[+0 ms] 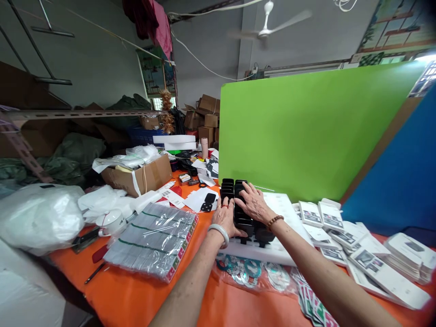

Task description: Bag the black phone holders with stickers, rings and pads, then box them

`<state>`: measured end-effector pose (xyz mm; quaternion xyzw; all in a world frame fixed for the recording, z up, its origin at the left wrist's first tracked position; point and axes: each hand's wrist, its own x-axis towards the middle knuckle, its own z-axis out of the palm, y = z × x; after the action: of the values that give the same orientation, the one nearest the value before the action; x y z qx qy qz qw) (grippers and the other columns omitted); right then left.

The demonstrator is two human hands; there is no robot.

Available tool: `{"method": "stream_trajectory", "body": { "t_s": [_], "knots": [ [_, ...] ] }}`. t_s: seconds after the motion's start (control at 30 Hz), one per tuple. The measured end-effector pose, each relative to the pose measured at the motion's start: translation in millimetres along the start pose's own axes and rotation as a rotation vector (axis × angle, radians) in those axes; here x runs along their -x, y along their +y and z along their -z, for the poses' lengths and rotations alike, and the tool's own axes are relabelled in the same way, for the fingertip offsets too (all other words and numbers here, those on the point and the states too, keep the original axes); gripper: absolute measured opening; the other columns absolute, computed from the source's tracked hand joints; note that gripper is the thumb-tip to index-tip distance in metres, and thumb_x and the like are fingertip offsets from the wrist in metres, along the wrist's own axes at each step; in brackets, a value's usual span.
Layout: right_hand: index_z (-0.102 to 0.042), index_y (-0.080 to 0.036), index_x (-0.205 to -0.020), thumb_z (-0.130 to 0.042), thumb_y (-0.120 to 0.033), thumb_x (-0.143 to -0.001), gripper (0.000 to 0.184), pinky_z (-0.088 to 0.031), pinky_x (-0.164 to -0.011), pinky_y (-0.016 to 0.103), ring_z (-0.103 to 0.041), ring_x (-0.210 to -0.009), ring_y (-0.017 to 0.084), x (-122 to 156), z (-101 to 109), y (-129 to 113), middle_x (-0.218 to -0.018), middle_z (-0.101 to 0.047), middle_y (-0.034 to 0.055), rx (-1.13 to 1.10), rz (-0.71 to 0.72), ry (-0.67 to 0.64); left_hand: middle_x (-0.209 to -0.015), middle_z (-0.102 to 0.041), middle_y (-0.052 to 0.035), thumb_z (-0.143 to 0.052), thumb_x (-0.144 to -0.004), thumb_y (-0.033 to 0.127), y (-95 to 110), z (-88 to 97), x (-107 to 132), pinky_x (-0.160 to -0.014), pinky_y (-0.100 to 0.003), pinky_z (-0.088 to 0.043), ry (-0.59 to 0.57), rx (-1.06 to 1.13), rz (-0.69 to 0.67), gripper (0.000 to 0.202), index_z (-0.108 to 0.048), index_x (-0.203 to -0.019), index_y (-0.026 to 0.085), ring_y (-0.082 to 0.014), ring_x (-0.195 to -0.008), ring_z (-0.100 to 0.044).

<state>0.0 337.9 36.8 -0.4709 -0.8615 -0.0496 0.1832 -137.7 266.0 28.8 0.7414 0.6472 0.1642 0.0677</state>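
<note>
Two rows of black plastic holders (232,187) stand upright on a white foam tray (272,252) on the orange table. My left hand (225,216), with a pale bangle on the wrist, is closed against the left side of the rows. My right hand (252,201), with a bead bracelet, lies over the top of the rows with fingers curled on the black pieces. Both hands press the rows together from either side.
A shrink-wrapped pack of small boxes (155,238) lies left of the tray. White printed cards (344,231) spread to the right. A bag of round stickers (250,270) sits near the front. A green board (306,131) stands behind. An open carton (141,175) and plastic bags are at left.
</note>
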Motion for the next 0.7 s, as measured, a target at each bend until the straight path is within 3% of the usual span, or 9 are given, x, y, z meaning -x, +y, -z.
{"method": "stream_trajectory", "body": {
  "t_s": [0.17,0.33,0.7],
  "knots": [
    [-0.061,-0.015,-0.104,-0.037,-0.052,-0.094,0.046,-0.026,-0.104,0.05,-0.032,-0.134,0.031,-13,-6,6,-0.145,-0.039,0.017,0.003,0.023,-0.062,-0.15,-0.029,-0.0206,-0.08,-0.04,0.061,2,2.8,1,-0.117,-0.045,-0.019,-0.017,-0.016,0.017,0.128,-0.028,-0.143,0.006,-0.0392,-0.142,-0.016],
    [-0.062,-0.016,-0.105,-0.033,-0.053,-0.095,0.048,-0.029,-0.101,0.049,-0.045,-0.123,0.029,-13,-9,7,-0.141,-0.043,0.017,0.02,0.033,-0.031,-0.15,-0.029,-0.0204,-0.08,-0.039,0.061,1,1.1,0,-0.116,-0.045,-0.02,-0.009,-0.009,0.011,0.127,-0.03,-0.142,0.007,-0.0388,-0.142,-0.016],
    [-0.064,-0.018,-0.101,-0.033,-0.053,-0.094,0.047,-0.031,-0.097,0.047,-0.049,-0.114,0.028,-13,-4,3,-0.135,-0.046,0.0147,0.048,0.023,-0.027,-0.15,-0.029,-0.0207,-0.079,-0.039,0.062,1,1.6,0,-0.116,-0.046,-0.02,-0.014,-0.008,0.011,0.127,-0.029,-0.142,0.007,-0.0384,-0.142,-0.015]
  ]
}}
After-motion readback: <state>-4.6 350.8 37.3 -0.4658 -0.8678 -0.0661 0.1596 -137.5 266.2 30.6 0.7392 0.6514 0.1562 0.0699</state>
